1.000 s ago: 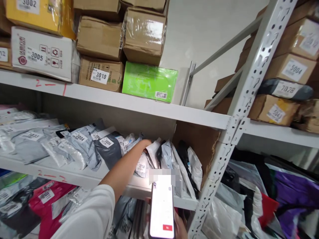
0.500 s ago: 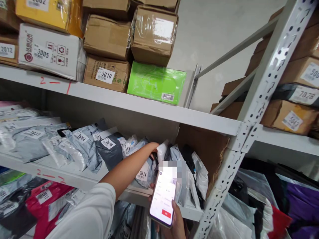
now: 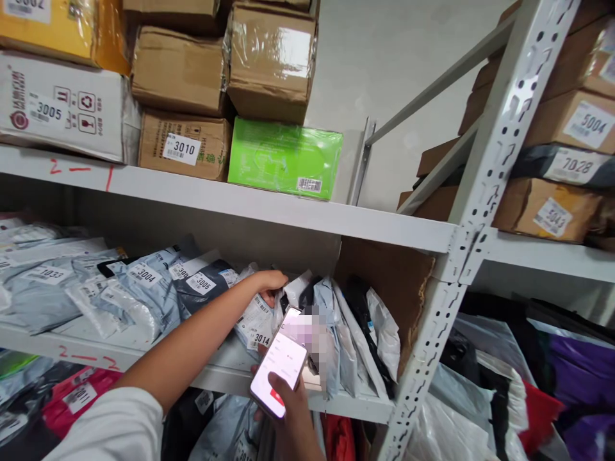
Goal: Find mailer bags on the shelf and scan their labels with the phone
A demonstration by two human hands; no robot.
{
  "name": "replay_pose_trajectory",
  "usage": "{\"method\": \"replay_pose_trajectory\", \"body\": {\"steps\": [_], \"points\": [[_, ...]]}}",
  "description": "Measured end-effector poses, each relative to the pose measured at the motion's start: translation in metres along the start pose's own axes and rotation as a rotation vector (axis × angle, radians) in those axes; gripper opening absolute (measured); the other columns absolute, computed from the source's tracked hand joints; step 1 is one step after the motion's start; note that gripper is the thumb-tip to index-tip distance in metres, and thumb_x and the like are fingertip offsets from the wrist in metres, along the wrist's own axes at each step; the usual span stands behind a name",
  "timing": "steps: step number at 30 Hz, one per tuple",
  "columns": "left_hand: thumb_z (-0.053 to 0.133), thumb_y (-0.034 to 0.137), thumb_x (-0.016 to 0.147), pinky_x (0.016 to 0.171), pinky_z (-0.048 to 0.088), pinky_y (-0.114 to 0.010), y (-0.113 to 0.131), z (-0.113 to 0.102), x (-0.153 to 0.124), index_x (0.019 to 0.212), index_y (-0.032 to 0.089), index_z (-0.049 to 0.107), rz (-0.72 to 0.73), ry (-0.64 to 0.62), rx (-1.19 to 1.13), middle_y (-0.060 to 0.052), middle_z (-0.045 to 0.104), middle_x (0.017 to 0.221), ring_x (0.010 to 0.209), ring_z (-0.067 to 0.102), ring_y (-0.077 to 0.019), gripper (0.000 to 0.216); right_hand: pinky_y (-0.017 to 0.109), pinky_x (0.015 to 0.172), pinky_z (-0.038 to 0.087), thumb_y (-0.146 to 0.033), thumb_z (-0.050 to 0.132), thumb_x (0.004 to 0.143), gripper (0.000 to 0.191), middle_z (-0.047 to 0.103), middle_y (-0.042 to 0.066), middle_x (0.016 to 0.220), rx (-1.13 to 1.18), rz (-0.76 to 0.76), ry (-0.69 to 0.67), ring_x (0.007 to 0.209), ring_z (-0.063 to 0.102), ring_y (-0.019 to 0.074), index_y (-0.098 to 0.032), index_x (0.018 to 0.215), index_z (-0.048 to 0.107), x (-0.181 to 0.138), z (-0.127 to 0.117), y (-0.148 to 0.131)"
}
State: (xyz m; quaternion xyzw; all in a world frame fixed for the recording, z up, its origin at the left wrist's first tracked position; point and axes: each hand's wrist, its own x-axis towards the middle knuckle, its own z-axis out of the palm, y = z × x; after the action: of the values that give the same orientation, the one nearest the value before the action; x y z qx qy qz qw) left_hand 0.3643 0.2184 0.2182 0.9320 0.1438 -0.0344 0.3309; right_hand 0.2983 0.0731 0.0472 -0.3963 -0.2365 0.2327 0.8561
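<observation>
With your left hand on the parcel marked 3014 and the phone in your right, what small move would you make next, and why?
Probably tip parcel 3014 forward with the left hand: its label sits partly behind the phone that the right hand holds, and the parcel is wedged among other upright bags.

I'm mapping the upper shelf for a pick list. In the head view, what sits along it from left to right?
White box labelled 3005 → brown carton labelled 3010 → green box → bare wall gap → slanted shelf upright → carton labelled 5043.
</observation>
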Motion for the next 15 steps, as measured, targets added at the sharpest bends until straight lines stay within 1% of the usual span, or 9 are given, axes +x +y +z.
{"method": "replay_pose_trajectory", "body": {"steps": [1,3,5,6,7,9,11,13,15], "points": [[0.044,0.036,0.095,0.059,0.054,-0.028,-0.002,-0.001,-0.004,0.097,0.011,0.061,0.000,0.008,0.007,-0.002,0.065,0.077,0.063,0.061,-0.0108,0.030,0.022,0.031,0.045,-0.038,0.084,0.060,0.058,0.077,0.010,0.084,0.002,-0.002,-0.009,0.057,0.066,0.0202,-0.013,0.107,0.062,0.005,0.004,0.003],[0.044,0.027,0.094,0.060,0.054,-0.027,-0.004,-0.004,-0.011,0.100,0.011,0.061,0.034,0.026,0.040,-0.002,0.066,0.079,0.063,0.062,-0.0103,0.023,0.025,0.032,0.047,-0.039,0.083,0.059,0.061,0.077,0.009,0.083,0.004,-0.012,-0.022,0.056,0.066,0.0209,-0.012,0.109,0.061,0.014,0.011,0.008],[0.052,0.017,0.088,0.065,0.054,-0.028,-0.006,-0.007,-0.019,0.102,0.012,0.062,0.096,0.054,0.108,-0.002,0.068,0.084,0.068,0.063,-0.0116,0.017,0.025,0.033,0.048,-0.039,0.084,0.058,0.065,0.076,0.009,0.084,0.007,-0.028,-0.029,0.055,0.066,0.0197,-0.012,0.111,0.060,0.018,0.014,0.011],[0.056,0.013,0.084,0.069,0.054,-0.030,-0.006,-0.008,-0.022,0.104,0.013,0.062,0.130,0.083,0.152,-0.003,0.069,0.089,0.074,0.064,-0.0131,0.021,0.024,0.033,0.047,-0.040,0.084,0.057,0.067,0.076,0.009,0.083,0.007,-0.035,-0.031,0.053,0.065,0.0189,-0.011,0.112,0.060,0.019,0.014,0.011],[0.060,0.010,0.080,0.076,0.053,-0.030,-0.007,-0.009,-0.026,0.106,0.015,0.062,0.161,0.129,0.198,-0.004,0.069,0.096,0.083,0.065,-0.0152,0.027,0.022,0.032,0.046,-0.041,0.085,0.056,0.069,0.076,0.009,0.082,0.009,-0.044,-0.030,0.053,0.065,0.0179,-0.010,0.112,0.060,0.017,0.012,0.011],[0.060,0.006,0.075,0.089,0.048,-0.030,-0.010,-0.006,-0.035,0.110,0.018,0.062,0.202,0.258,0.289,-0.006,0.068,0.109,0.102,0.062,-0.0189,0.038,0.019,0.031,0.044,-0.043,0.086,0.054,0.072,0.076,0.009,0.079,0.018,-0.057,-0.018,0.051,0.063,0.0159,-0.010,0.113,0.059,0.010,0.006,0.010],[0.054,0.006,0.077,0.098,0.041,-0.034,-0.013,0.002,-0.046,0.109,0.018,0.064,0.211,0.405,0.378,-0.010,0.064,0.117,0.114,0.055,-0.0236,0.036,0.019,0.031,0.044,-0.045,0.087,0.052,0.068,0.077,0.009,0.078,0.029,-0.046,0.024,0.049,0.063,0.0158,-0.014,0.107,0.061,0.000,-0.002,0.007],[0.044,0.006,0.081,0.102,0.036,-0.042,-0.017,0.012,-0.056,0.104,0.012,0.067,0.210,0.521,0.464,-0.018,0.060,0.121,0.119,0.050,-0.0291,0.033,0.025,0.036,0.051,-0.045,0.090,0.047,0.059,0.078,0.009,0.076,0.039,-0.029,0.079,0.051,0.067,0.0198,-0.017,0.093,0.065,-0.012,-0.010,0.003],[0.036,0.003,0.081,0.099,0.038,-0.044,-0.020,0.024,-0.065,0.099,0.008,0.067,0.214,0.560,0.534,-0.021,0.060,0.116,0.115,0.052,-0.0298,0.036,0.036,0.049,0.058,-0.046,0.091,0.042,0.053,0.078,0.010,0.074,0.044,-0.056,0.106,0.056,0.070,0.0261,-0.018,0.081,0.068,-0.025,-0.017,-0.002]]}}
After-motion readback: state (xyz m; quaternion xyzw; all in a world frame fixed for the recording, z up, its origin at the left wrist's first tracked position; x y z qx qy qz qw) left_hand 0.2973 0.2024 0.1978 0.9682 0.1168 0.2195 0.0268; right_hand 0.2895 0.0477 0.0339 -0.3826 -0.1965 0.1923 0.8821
